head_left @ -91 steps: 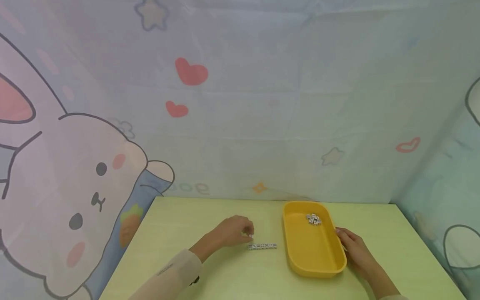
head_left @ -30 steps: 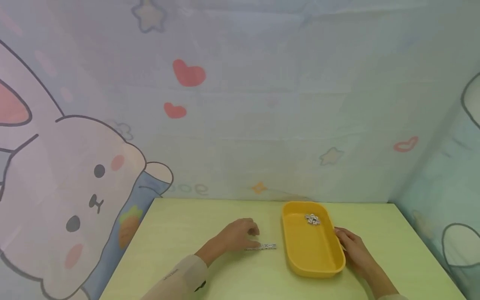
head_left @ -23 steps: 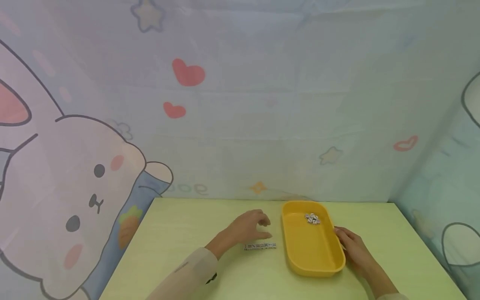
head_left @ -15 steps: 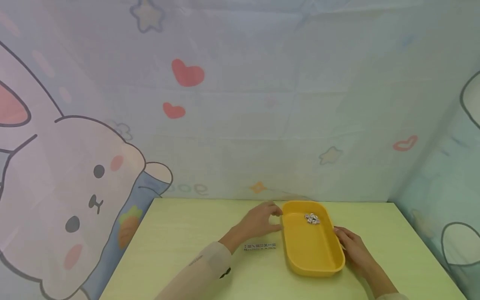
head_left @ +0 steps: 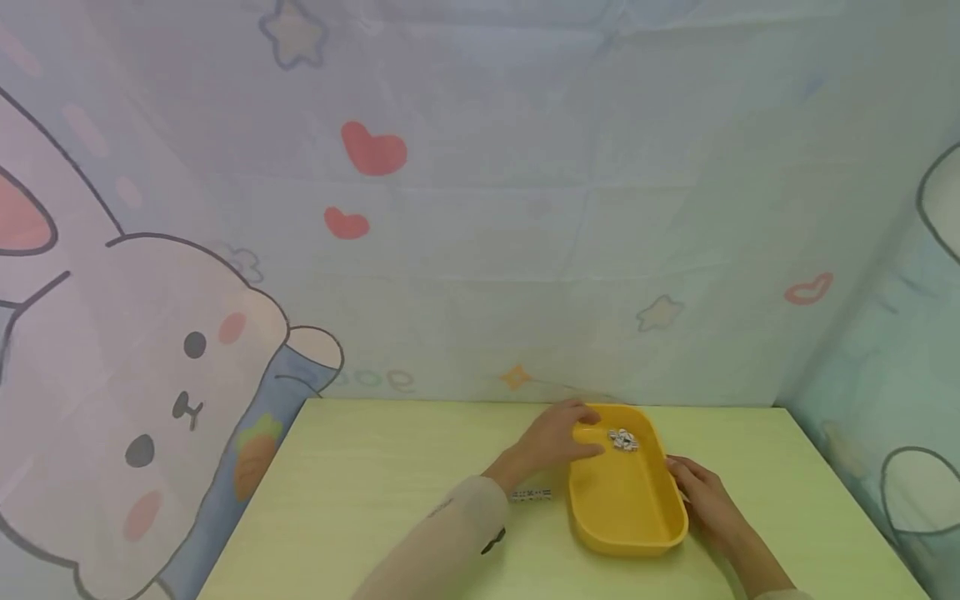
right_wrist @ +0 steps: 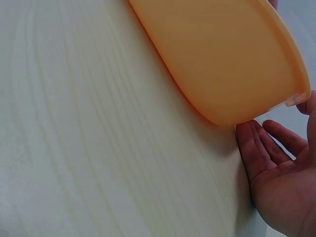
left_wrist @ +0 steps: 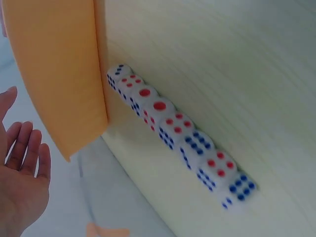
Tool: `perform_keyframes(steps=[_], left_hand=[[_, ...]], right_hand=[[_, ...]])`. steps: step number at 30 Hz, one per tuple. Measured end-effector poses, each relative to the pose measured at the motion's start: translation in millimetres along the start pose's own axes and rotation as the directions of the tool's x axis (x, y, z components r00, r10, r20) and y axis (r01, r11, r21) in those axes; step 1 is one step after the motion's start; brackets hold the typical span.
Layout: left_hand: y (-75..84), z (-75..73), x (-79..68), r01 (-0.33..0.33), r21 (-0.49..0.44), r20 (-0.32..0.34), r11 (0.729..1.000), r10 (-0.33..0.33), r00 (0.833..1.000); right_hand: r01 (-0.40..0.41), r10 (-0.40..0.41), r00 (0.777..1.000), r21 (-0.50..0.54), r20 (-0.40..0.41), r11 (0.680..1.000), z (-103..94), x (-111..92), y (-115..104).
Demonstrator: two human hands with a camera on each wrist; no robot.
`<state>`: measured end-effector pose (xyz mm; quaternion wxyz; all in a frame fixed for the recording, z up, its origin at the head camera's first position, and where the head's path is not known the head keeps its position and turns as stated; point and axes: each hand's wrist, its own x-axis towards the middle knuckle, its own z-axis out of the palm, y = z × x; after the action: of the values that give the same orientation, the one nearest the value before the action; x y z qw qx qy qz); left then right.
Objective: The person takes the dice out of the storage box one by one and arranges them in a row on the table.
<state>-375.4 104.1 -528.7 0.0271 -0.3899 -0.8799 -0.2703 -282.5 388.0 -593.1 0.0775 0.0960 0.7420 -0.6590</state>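
My left hand [head_left: 555,435] reaches over the left rim of a yellow plastic tray [head_left: 622,508], thumb and fingers spread apart with nothing between them. Just beyond its fingertips, several white dice [head_left: 623,440] lie in a small heap at the tray's far end. My right hand [head_left: 705,496] holds the tray's right side; in the right wrist view the thumb is at the rim and the fingers [right_wrist: 254,148] touch low on the outer wall. Left of the tray stands a straight row of dice [left_wrist: 159,106] with red and blue pips, partly hidden by my left sleeve in the head view.
The pale yellow-green table [head_left: 360,467] has its far edge against a hanging cloth [head_left: 480,292] printed with a rabbit, hearts and stars. A second stretch of cloth [head_left: 885,375] closes off the right side.
My left hand first held a die by the row's left end, set it there and let go, then moved right and away over the tray's rim. The right hand stayed at the tray.
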Motion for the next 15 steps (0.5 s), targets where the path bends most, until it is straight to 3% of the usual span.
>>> perform_keyframes(steps=[15], left_hand=[[12.0,34.0,34.1,0.053,-0.022,0.006,0.998,-0.053,0.999]], right_hand=[[0.008,-0.007,1.000,0.009,-0.028,1.000,0.2,-2,1]])
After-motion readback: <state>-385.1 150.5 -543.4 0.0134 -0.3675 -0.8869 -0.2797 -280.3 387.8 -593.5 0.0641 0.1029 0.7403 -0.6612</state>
